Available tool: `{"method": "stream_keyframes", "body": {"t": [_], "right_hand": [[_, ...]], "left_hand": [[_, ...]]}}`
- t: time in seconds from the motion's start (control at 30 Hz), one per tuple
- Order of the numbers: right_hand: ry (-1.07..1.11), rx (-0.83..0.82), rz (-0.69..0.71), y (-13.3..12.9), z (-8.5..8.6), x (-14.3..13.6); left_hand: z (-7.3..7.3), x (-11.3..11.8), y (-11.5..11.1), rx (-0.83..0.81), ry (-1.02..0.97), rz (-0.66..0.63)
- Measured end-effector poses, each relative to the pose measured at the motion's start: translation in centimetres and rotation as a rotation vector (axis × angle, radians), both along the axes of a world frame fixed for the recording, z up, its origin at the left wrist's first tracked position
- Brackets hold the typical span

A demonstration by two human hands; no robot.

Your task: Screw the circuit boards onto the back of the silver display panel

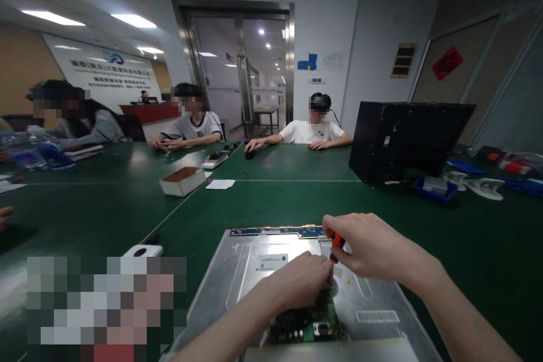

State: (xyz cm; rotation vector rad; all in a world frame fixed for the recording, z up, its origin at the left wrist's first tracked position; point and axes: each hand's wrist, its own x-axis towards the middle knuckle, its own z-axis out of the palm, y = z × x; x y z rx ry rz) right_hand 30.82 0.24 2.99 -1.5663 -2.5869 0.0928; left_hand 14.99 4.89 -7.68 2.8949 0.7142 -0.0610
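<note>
My right hand (365, 243) is closed around the orange and black handle of a screwdriver (337, 239), which points down towards a metal panel (246, 283). Curled low over the panel, my left hand (301, 280) has its fingertips by the lower end of the screwdriver; what they pinch, if anything, is hidden. Beneath and in front of my left hand lies a green circuit board (297, 331) with small parts on it. Along the panel's far edge runs a narrow blue circuit strip (271, 231).
A black monitor housing (407, 138) stands at the right, beside a blue tray (436, 188). Beyond the panel are an open cardboard box (182, 182) and a white paper (220, 184). Several people sit around the green table (275, 198). A white device (142, 250) lies left of the panel.
</note>
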Motion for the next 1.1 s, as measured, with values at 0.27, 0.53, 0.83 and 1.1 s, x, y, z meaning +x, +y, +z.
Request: {"method": "stream_keyframes", "body": {"t": [0.27, 0.53, 0.83, 1.1], "right_hand": [[-0.055, 0.032, -0.027, 0.25, -0.13, -0.08], [0.001, -0.003, 0.017, 0.27, 0.00, -0.08], [0.007, -0.013, 0.000, 0.33, 0.00, -0.10], [0.001, -0.001, 0.012, 0.31, -0.08, -0.13]], "left_hand": [[0.43, 0.11, -0.23, 0.034, 0.002, -0.003], [0.37, 0.06, 0.02, 0.036, 0.030, -0.053], [0.45, 0.12, -0.13, 0.047, 0.034, -0.030], [0.08, 0.16, 0.20, 0.009, 0.013, -0.040]]}}
